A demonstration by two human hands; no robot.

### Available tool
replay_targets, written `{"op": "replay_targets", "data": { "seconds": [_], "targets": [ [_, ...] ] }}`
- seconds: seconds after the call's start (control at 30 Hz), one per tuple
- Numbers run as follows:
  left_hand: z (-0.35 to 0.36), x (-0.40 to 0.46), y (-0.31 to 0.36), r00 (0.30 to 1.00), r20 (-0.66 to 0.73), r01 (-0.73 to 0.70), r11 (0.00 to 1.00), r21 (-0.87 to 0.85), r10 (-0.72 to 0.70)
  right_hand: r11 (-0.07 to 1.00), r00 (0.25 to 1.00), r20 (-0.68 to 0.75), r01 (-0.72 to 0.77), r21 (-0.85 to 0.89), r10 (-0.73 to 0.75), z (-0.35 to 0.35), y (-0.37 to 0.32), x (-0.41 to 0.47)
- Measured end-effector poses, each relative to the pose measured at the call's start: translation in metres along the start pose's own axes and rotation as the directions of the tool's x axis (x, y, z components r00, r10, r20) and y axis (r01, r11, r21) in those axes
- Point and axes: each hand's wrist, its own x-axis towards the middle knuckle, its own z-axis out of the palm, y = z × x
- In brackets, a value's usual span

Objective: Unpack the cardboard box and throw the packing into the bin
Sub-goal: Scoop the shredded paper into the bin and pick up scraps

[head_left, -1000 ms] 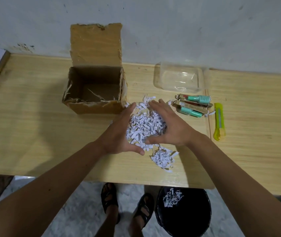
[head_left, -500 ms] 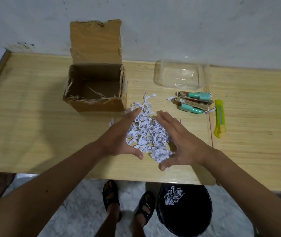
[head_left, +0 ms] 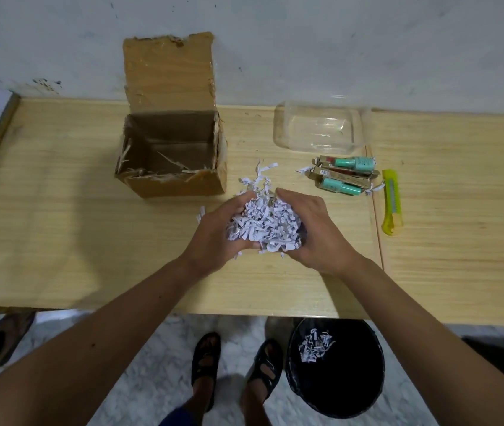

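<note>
A heap of white shredded paper [head_left: 264,221] is cupped between both hands just above the wooden table [head_left: 60,229]. My left hand [head_left: 218,235] curls round its left side and my right hand [head_left: 315,232] curls round its right side. A few strips [head_left: 261,173] stick up behind the heap. The open cardboard box [head_left: 172,158] stands to the back left, flap up, with only some stray strips inside. A black bin [head_left: 336,379] sits on the floor below the table's front edge, with a little shredded paper [head_left: 315,345] in it.
A clear plastic tray [head_left: 318,127] stands at the back right. In front of it lie small boxed items with teal tubes [head_left: 344,176], and a yellow utility knife [head_left: 392,206] beside them. My sandalled feet [head_left: 235,364] stand left of the bin.
Both hands swept the spread-out paper together and closed round it, and the heap is now gathered up between them.
</note>
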Motion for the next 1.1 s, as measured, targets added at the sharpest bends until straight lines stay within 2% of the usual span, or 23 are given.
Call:
{"op": "replay_targets", "data": {
  "seconds": [0.1, 0.23, 0.37, 0.5, 0.63, 0.9, 1.1],
  "targets": [
    [0.003, -0.001, 0.000, 1.000, -0.024, -0.015, 1.000, 0.023, 0.016, 1.000, 1.000, -0.014, 0.004, -0.027, -0.004, 0.006, -0.004, 0.000],
    [0.009, 0.003, 0.002, 0.998, -0.036, -0.042, 0.997, 0.061, 0.045, 0.998, 0.993, -0.100, -0.061, 0.033, 0.064, 0.012, -0.018, -0.007],
    [0.017, 0.002, 0.005, 0.996, -0.008, -0.090, 0.993, 0.071, 0.091, 0.961, 0.949, -0.198, -0.214, 0.174, 0.247, 0.016, -0.037, -0.023],
    [0.029, 0.000, 0.014, 0.989, 0.040, -0.141, 0.990, 0.008, 0.141, 0.880, 0.870, -0.242, -0.342, 0.331, 0.429, 0.007, -0.052, -0.049],
    [0.051, -0.001, 0.047, 0.975, 0.195, -0.101, 0.994, -0.040, 0.107, 0.802, 0.777, -0.292, -0.415, 0.429, 0.558, -0.011, -0.060, -0.093],
    [0.139, -0.038, 0.121, 0.874, 0.454, -0.143, 0.985, -0.101, 0.174, 0.719, 0.568, -0.444, -0.506, 0.476, 0.693, -0.039, -0.075, -0.223],
    [0.226, -0.085, 0.136, 0.776, 0.571, -0.214, 0.963, -0.161, 0.268, 0.606, 0.377, -0.480, -0.578, 0.547, 0.792, -0.024, -0.066, -0.328]
  ]
}}
